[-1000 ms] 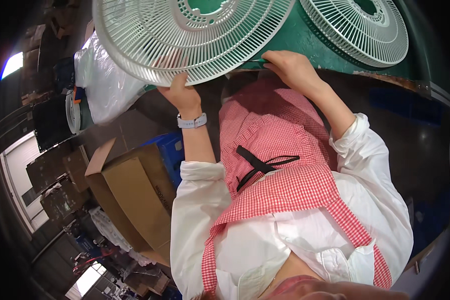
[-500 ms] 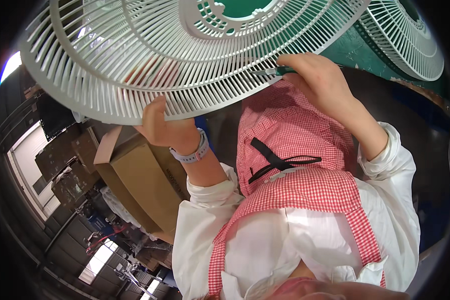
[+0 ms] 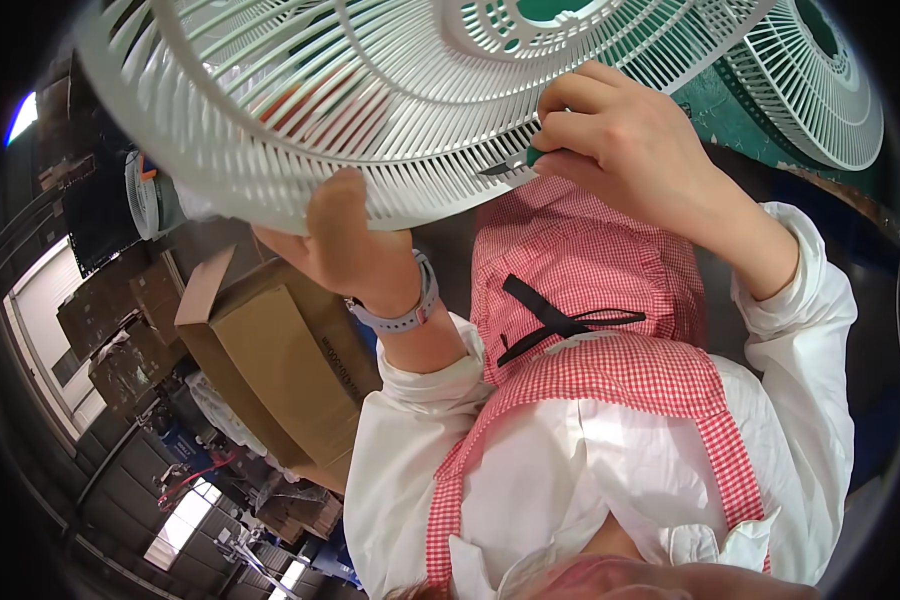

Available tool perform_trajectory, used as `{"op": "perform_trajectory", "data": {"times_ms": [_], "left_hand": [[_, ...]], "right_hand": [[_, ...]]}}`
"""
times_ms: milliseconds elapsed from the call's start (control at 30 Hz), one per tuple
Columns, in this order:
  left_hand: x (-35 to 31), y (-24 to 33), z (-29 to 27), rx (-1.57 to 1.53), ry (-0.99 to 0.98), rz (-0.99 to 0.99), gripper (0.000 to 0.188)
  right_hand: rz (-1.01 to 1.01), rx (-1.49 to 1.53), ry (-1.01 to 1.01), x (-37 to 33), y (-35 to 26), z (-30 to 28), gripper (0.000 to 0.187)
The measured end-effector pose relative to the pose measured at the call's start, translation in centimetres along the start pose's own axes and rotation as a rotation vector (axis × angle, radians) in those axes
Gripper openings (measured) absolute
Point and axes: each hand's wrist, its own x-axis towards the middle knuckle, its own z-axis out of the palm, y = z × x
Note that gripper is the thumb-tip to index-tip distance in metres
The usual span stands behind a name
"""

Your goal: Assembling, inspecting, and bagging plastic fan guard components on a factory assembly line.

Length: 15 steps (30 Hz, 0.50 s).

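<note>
A large round white plastic fan grille (image 3: 410, 130) fills the upper part of the view, tilted, with a ring of openings at its hub. My left hand (image 3: 345, 240) grips its near rim, thumb on top and the other fingers hidden beneath. In my right hand (image 3: 615, 130) is a small knife (image 3: 510, 166) with a dark green handle. Its pointed blade lies over the slats close to the grille's near edge. The fingers of that hand are curled round the handle.
Another white fan grille (image 3: 820, 95) rests on the worn green table (image 3: 725, 115) at the right. An open cardboard box (image 3: 270, 350) stands at the left below the grille, with more stacked boxes (image 3: 120, 320) behind it. Something reddish shows through the slats.
The grille has shifted to the right and tilted, carried by my left hand. My right hand has moved up slightly, its fingers more curled, and the knife blade now points lower left.
</note>
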Motion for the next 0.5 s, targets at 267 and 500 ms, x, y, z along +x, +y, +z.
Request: {"op": "perform_trajectory", "data": {"times_ms": [267, 500], "left_hand": [[2.9, 1.5, 0.4, -0.311, -0.026, -0.035, 0.026], [3.5, 2.1, 0.9, -0.339, 0.052, -0.12, 0.03]], "right_hand": [[-0.015, -0.046, -0.023, 0.6, -0.8, -0.5, 0.012], [-0.094, -0.091, -0.037, 0.8, -1.1, -0.9, 0.012]]}}
